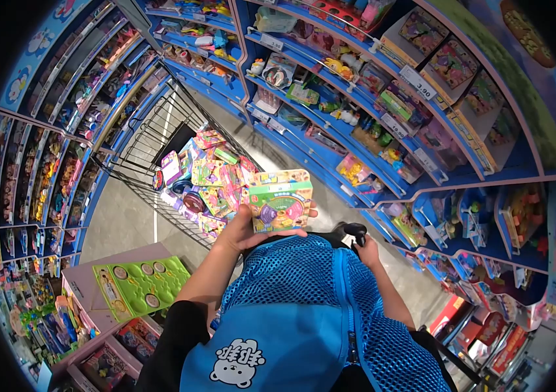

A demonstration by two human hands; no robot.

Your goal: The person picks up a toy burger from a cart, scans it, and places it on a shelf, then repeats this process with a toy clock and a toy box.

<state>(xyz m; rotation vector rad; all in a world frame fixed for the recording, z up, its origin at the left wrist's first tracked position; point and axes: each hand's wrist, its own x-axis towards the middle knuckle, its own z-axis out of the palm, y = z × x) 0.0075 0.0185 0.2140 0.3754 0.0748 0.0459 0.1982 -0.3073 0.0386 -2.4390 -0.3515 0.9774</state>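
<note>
Here the person's left hand holds a flat green-and-yellow cardboard toy box with a round pink and purple window, its grip clamped on the box's lower left edge, thumb along the bottom and fingertips showing at the right side. The box is raised in front of the person's chest, face up toward the camera, just above the blue mesh vest with a bear emblem. The right hand sits lower by the vest's right edge, its grip closed about a small black handheld device. Beyond the box stands a metal wire shopping trolley heaped with brightly coloured packaged toys; the held box overlaps the near end of that heap in view. Blue shop shelves stocked with toys curve along the right, bearing a white price tag. To the lower left lies a large lime-green boxed set on a pale display stand.
</note>
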